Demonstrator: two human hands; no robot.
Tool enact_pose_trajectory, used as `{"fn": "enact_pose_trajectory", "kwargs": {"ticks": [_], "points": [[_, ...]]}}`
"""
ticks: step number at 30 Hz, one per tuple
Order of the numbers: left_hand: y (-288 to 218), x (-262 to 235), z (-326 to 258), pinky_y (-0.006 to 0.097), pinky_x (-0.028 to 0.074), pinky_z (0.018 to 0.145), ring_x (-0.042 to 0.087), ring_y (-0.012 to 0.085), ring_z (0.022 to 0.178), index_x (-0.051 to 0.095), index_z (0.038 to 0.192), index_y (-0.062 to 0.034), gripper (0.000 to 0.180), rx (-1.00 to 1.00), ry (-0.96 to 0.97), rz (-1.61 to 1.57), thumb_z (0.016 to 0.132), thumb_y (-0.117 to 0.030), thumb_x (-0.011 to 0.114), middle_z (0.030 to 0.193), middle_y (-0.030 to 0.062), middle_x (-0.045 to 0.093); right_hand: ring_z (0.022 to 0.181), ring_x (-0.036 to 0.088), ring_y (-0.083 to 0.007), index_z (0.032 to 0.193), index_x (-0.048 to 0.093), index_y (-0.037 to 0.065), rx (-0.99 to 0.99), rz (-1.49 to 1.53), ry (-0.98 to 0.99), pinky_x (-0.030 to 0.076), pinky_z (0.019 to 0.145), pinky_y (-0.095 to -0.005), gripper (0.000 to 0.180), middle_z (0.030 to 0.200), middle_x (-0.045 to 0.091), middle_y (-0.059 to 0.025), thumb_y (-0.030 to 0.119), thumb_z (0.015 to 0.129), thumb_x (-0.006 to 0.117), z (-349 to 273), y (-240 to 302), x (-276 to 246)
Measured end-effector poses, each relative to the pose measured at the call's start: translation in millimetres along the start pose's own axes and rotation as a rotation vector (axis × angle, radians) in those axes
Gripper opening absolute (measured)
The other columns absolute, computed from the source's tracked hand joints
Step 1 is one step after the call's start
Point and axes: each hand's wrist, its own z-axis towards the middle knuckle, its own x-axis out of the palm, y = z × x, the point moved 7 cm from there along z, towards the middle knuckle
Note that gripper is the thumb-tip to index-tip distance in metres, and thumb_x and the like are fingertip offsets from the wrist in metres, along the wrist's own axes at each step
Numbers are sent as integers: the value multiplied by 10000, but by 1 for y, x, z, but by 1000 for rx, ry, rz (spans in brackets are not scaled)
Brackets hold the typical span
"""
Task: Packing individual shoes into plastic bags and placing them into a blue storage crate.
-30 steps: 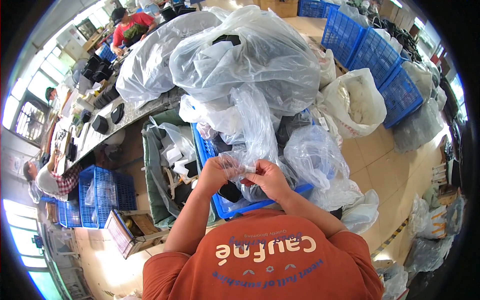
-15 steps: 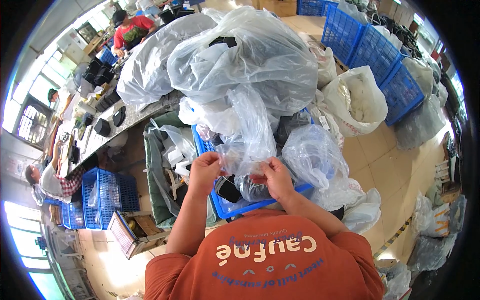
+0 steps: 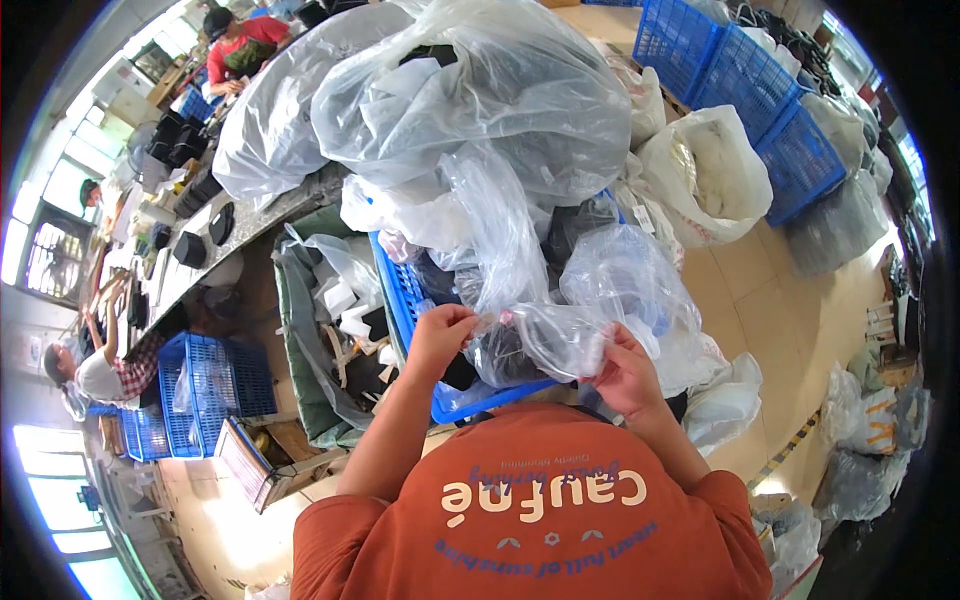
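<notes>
A long clear plastic bag (image 3: 495, 220) trails from the heap toward me, and its near end lies across both my hands. My left hand (image 3: 440, 338) pinches one side of that end between thumb and fingers. My right hand (image 3: 627, 375) is closed on the bunched film at the other side, and the plastic bows out between the two. Below them is a blue crate (image 3: 487, 400) with dark items, some wrapped in clear film. Another puffed clear bag (image 3: 630, 285) rests just right of the crate.
Big filled plastic bags (image 3: 470, 100) pile up ahead. Left of the crate stands a green bin (image 3: 300, 340) with white scraps. An open white sack (image 3: 705, 175) and stacked blue crates (image 3: 740, 85) are at the right. Co-workers sit along a workbench (image 3: 245, 225) at the left.
My hands have moved apart, the right one farther right and slightly nearer me. The bag's end has spread open between them. The whole view has shifted slightly.
</notes>
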Motion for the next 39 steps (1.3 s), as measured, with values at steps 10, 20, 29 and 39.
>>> {"fn": "enact_pose_trajectory", "kwargs": {"ticks": [10, 20, 29, 39], "points": [[-18, 19, 24, 335, 479, 649, 602, 306, 713, 631, 863, 29, 203, 351, -146, 555, 716, -110, 626, 768, 177, 622, 877, 595, -226, 987, 521, 89, -72, 63, -102, 514, 714, -397, 151, 1005, 589, -82, 52, 842, 514, -29, 6, -21], [-73, 67, -50, 295, 444, 774, 527, 136, 878, 493, 1168, -32, 508, 454, 390, -200, 699, -29, 689, 1000, 73, 544, 824, 599, -220, 1002, 471, 12, 124, -223, -232, 524, 702, -368, 191, 927, 555, -100, 28, 827, 544, -10, -33, -7], [-97, 60, -50, 229, 450, 727, 551, 95, 819, 500, 1097, -8, 337, 441, 271, 101, 777, 66, 574, 863, 28, 571, 915, 504, -150, 1223, 355, 19, -557, -1057, 61, 422, 791, -286, 558, 1113, 491, -94, 103, 757, 650, -1, 13, 46], [-101, 59, -56, 284, 398, 859, 514, 152, 963, 291, 1307, -17, 579, 368, 679, -42, 785, 89, 518, 1027, 82, 539, 699, 442, -18, 1060, 531, 43, -134, -770, 125, 379, 639, -172, 328, 831, 513, 48, 56, 761, 666, 22, 19, 56]]}}
